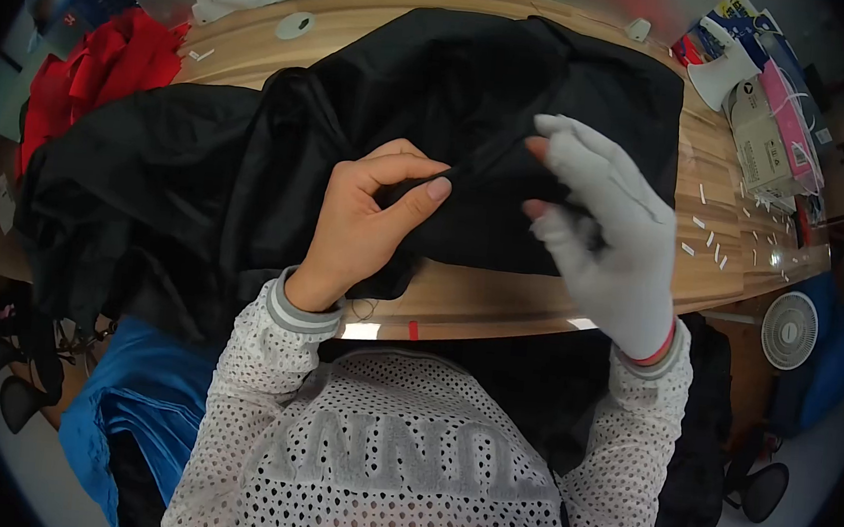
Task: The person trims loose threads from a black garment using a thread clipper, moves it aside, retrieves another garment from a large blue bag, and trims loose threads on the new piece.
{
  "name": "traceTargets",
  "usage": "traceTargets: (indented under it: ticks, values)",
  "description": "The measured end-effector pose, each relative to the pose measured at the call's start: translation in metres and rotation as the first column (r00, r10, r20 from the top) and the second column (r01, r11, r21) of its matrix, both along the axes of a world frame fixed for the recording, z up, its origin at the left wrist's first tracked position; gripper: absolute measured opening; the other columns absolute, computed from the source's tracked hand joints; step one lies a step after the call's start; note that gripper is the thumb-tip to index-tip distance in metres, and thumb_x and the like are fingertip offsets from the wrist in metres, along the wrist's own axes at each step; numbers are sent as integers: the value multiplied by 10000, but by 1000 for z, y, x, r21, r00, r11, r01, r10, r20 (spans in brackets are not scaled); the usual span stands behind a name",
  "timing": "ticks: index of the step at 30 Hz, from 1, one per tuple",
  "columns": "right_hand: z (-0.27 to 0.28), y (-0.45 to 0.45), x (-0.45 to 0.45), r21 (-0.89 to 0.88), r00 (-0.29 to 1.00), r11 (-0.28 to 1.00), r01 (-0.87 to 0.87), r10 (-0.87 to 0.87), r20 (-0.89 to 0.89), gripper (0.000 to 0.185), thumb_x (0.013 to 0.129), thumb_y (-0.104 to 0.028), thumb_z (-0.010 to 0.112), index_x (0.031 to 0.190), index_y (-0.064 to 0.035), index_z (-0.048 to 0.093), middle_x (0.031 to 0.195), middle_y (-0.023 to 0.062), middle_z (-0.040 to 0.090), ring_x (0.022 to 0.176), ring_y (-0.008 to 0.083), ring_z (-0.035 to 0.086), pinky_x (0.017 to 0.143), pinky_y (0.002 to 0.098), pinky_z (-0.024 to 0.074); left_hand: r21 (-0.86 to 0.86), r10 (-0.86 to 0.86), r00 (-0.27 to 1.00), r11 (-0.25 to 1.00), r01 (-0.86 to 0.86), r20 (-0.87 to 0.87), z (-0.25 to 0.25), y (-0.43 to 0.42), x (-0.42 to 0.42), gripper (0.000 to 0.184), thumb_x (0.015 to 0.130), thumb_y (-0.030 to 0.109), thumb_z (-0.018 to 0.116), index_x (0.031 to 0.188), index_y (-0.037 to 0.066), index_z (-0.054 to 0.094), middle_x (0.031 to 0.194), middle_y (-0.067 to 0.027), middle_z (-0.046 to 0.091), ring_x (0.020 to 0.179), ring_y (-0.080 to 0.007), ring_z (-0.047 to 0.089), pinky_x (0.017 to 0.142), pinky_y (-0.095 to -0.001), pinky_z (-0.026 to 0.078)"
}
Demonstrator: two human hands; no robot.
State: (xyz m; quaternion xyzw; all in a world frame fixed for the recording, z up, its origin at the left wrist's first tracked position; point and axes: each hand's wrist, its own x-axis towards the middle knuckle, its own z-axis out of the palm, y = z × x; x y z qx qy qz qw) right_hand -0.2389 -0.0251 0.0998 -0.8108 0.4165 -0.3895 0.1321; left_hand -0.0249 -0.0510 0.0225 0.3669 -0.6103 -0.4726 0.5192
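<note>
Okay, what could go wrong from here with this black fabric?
Only the left hand pinches the black fabric; the gloved right hand looks clear of it, so the pinched part might slip. The fabric also hangs over the near edge of the table, so its weight could drag it down.

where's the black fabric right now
In the head view, the black fabric spreads over the middle and left of the wooden table, beside the red cloth, with a part pinched in the left hand.

There is room to pass over the right side of the table [708, 156] (white scraps [711, 238] lie flat there). A box [759, 142] blocks the far right; rumpled black cloth [149, 174] crowds the left.
</note>
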Motion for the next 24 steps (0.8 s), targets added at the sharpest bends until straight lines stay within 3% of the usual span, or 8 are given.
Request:
traceTargets:
  ticks: [6,10,12,13,14,17,22,24]
  values:
    - [-13,-8,34,68,991,994,-85,77,112,419,751,-5,733,1147,-9,597,1073,108,642,745,127,630,618,230,519,45,-29,996,998,34,-87,5,13,20,166,838,68,704,949,-55,688,769,-25,592,685,-66,525,617,-199,400]
    - [-22,-7,38,-166,937,986,-13,70,341,340,941,-280,600,1084,28,576,870,74,628,541,79,510,515,206,408,22,-24,999,999,25,-38,11,21,25,138,831,61,706,913,-46,681,735,-14,571,663,-57,506,606,-188,395]
    - [-17,-2,30,280,945,958,-60,-36,325,434,982,-408,500,1000,17,582,656,35,580,487,79,487,500,212,400,76,-13,1000,997,15,-25,9,23,30,118,828,57,705,888,-42,678,728,-13,569,660,-57,504,607,-187,397]
    - [-19,-2,36,321,961,947,-32,-59,269,575,968,-548,432,980,4,596,591,-19,514,483,34,449,424,205,315,-50,19,999,999,-17,41,3,20,36,96,829,41,697,883,-33,670,742,-12,580,649,-52,501,602,-186,398]
    - [-20,-3,37,320,961,947,-35,-56,269,575,968,-548,432,980,4,596,591,-19,514,483,34,449,424,205,315,-180,61,993,983,-41,103,-1,19,41,75,829,25,688,879,-24,662,756,-11,592,639,-47,498,597,-184,399]
    - [-19,-4,39,323,999,946,-30,23,25,567,994,-505,405,1033,35,571,629,2,537,505,42,444,459,210,318,-136,168,983,978,-156,79,0,26,50,88,827,-11,668,912,-8,646,810,-6,609,627,-36,493,583,-177,390]
    - [-17,-7,56,166,969,986,-15,-27,247,411,1007,-333,469,1162,45,507,723,19,564,612,54,479,580,186,388,47,152,986,988,-149,-67,7,31,53,127,831,-34,649,955,-6,648,847,-9,618,646,-30,509,603,-163,400]
    - [8,-2,51,497,993,867,-28,-33,114,198,948,-32,438,1103,38,538,745,77,652,643,121,636,663,216,516,79,129,983,990,-119,-133,5,31,55,123,835,-35,645,954,-12,658,860,-16,628,667,-32,533,622,-160,416]
